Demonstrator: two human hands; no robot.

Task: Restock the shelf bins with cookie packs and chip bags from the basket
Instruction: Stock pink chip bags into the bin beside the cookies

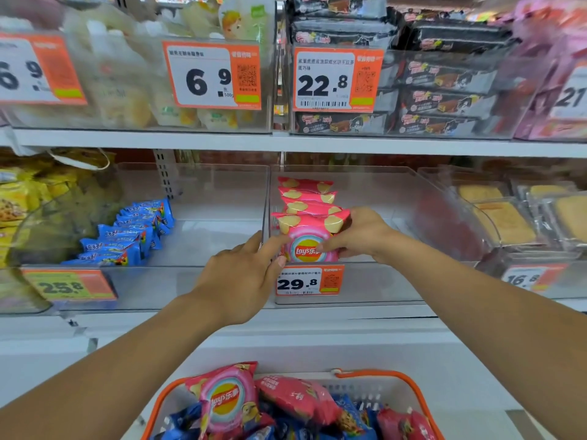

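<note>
Chips stand upright at the front of the clear shelf bin (397, 281), the foremost pink chip bag (309, 238) facing out, its long axis vertical, the right hand (355, 233) grasping its right edge and the left hand (244, 274), fingers straight, pressing its left side. Its foil looks glossy, puffed and crinkly; more bags and blue cookie packs (187, 420) fill the orange-rimmed basket (381, 374) below.

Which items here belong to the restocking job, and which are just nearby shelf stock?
Job: pink chip bags in the clear bin, held by both hands; blue cookie packs; basket.
Nearby: black wafer packs; yellow cakes; price tags.
</note>
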